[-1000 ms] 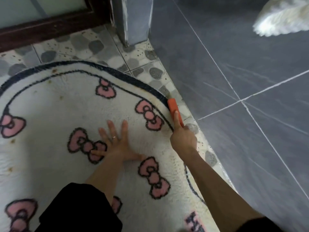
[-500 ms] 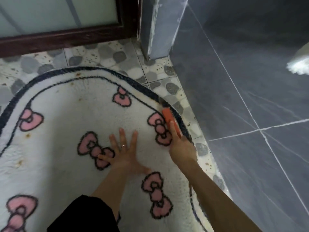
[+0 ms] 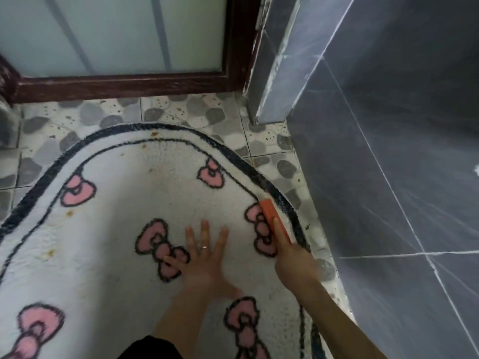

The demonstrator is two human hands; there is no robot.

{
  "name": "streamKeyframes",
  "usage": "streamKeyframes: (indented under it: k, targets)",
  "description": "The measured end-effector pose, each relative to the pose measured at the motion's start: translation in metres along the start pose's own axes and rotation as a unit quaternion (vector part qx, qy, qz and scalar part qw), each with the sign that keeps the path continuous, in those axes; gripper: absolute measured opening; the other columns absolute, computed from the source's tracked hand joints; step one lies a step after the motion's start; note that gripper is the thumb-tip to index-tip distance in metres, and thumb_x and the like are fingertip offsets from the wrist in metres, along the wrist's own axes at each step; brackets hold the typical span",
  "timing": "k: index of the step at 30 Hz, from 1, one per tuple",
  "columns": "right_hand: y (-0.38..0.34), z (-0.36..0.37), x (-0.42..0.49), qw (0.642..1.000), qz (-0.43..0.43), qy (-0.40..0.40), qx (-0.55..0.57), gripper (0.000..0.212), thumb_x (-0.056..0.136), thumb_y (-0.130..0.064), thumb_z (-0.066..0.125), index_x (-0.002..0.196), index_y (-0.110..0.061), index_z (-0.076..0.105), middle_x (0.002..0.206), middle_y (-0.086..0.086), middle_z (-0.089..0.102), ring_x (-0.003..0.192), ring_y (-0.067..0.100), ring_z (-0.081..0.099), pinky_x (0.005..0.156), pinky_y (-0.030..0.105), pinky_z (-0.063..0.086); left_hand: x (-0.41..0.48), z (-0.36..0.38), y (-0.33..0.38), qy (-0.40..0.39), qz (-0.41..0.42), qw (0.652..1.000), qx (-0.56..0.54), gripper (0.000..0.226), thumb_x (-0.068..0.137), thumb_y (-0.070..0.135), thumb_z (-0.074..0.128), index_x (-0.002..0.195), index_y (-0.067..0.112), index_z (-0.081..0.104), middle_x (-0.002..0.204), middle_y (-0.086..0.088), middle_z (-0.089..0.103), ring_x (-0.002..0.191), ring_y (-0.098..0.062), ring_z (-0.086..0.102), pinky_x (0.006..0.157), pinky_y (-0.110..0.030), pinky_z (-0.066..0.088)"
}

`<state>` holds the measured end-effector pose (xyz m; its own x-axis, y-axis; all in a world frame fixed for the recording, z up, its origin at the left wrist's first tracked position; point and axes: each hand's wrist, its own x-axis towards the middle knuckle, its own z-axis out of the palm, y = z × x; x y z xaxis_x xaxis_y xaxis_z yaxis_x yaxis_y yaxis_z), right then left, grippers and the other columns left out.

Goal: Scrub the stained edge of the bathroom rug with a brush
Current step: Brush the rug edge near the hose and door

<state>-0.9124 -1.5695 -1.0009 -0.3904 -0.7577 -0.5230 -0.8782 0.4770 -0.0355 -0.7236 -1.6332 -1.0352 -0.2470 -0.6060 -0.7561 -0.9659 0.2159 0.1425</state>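
Two hands on the rug (image 3: 124, 237): my left hand (image 3: 204, 260) lies spread flat, pinning it; my right hand (image 3: 294, 263) grips the orange brush (image 3: 271, 215) on the dark border (image 3: 286, 202). Bristle contact is blurred, probably down. If I ease the left palm, the rug may bunch.

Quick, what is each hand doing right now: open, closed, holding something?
Left hand: open, fingers spread flat on the rug.
Right hand: closed around the orange brush, at the rug's edge.

Brush (image 3: 269, 211) bristles out of sight beneath.
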Motion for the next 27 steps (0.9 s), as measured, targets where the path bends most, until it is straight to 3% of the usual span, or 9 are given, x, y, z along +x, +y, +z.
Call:
streamKeyframes:
  k: [2,4,10,13,15,18,20,25,27]
  targets:
    - [0.012,0.001,-0.023,0.999,0.008,-0.032,-0.02,0.093,0.095,-0.012,0.037,0.147,-0.045,-0.032,0.084,0.005,0.057,0.061,0.022,0.052,0.044,0.03,0.028,-0.002,-0.001,0.003,0.011,-0.001,1.0,0.008,0.152,0.054,0.079,0.078,0.132,0.048,-0.05,0.134,-0.002,-0.066,0.129,-0.042,-0.053,0.102,-0.085,-0.001]
    - [-0.002,-0.017,0.005,0.999,-0.011,-0.026,-0.04,0.091,0.097,-0.015,0.039,0.15,-0.042,-0.03,0.088,0.009,0.061,0.063,0.024,0.051,0.048,0.031,0.032,-0.008,-0.004,0.009,0.024,-0.002,0.999,0.03,0.149,0.06,0.072,0.08,0.139,0.045,-0.044,0.143,-0.007,-0.058,0.135,-0.047,-0.045,0.11,-0.079,0.007]
    - [-0.064,-0.061,0.095,0.998,-0.043,-0.03,0.035,0.084,0.097,-0.018,0.041,0.156,-0.038,-0.015,0.128,0.022,0.059,0.106,0.036,0.061,0.074,0.038,0.04,-0.003,-0.048,-0.002,-0.022,0.009,0.998,0.06,0.103,0.086,0.057,0.068,0.157,0.045,-0.005,0.166,-0.001,-0.02,0.153,-0.039,-0.002,0.116,-0.065,0.024]
    - [-0.016,-0.029,0.037,0.998,-0.058,-0.039,0.01,0.089,0.098,-0.016,0.04,0.15,-0.039,-0.029,0.109,0.015,0.067,0.083,0.027,0.064,0.062,0.032,0.039,-0.015,-0.065,-0.012,-0.012,0.006,1.0,0.024,0.085,0.088,0.053,0.067,0.158,0.038,0.022,0.167,0.003,0.016,0.149,-0.024,0.027,0.118,-0.047,0.032]
    - [0.018,-0.015,-0.01,0.998,-0.044,-0.05,0.0,0.088,0.1,-0.017,0.04,0.151,-0.04,-0.027,0.089,0.007,0.062,0.064,0.02,0.054,0.053,0.03,0.034,-0.03,-0.069,-0.019,0.009,-0.009,0.999,0.031,0.083,0.089,0.056,0.064,0.158,0.034,0.024,0.161,0.001,0.033,0.144,-0.024,0.037,0.116,-0.041,0.035]
    - [0.027,-0.023,-0.021,0.995,-0.036,-0.07,-0.063,0.084,0.101,-0.017,0.038,0.155,-0.033,-0.024,0.096,0.011,0.067,0.054,0.016,0.042,0.045,0.03,0.025,-0.043,-0.063,-0.03,-0.01,-0.048,0.998,0.03,0.088,0.09,0.056,0.063,0.16,0.033,0.014,0.165,-0.006,0.019,0.15,-0.035,0.021,0.12,-0.052,0.025]
    - [-0.004,-0.045,0.011,0.996,-0.071,-0.029,-0.044,0.086,0.1,-0.015,0.039,0.153,-0.038,-0.025,0.101,0.014,0.067,0.057,0.019,0.045,0.049,0.03,0.031,-0.037,-0.065,-0.033,-0.003,-0.073,0.997,-0.003,0.095,0.09,0.057,0.064,0.161,0.035,0.004,0.169,-0.007,-0.001,0.153,-0.038,0.004,0.121,-0.06,0.014]
    - [-0.062,-0.081,0.096,0.996,-0.087,-0.015,0.004,0.083,0.096,-0.016,0.041,0.156,-0.044,-0.009,0.111,0.019,0.066,0.089,0.032,0.062,0.071,0.035,0.042,0.016,-0.078,-0.025,0.075,-0.049,0.994,-0.059,0.109,0.083,0.071,0.062,0.156,0.045,-0.013,0.164,-0.007,-0.026,0.149,-0.047,-0.019,0.119,-0.067,0.008]
    - [-0.039,-0.058,0.08,0.997,-0.079,-0.015,-0.002,0.088,0.097,-0.018,0.04,0.152,-0.043,-0.022,0.105,0.017,0.066,0.077,0.028,0.057,0.066,0.035,0.044,0.031,-0.079,-0.024,0.071,-0.046,0.994,-0.073,0.118,0.076,0.074,0.067,0.155,0.046,-0.017,0.16,-0.01,-0.035,0.144,-0.05,-0.028,0.12,-0.065,0.003]
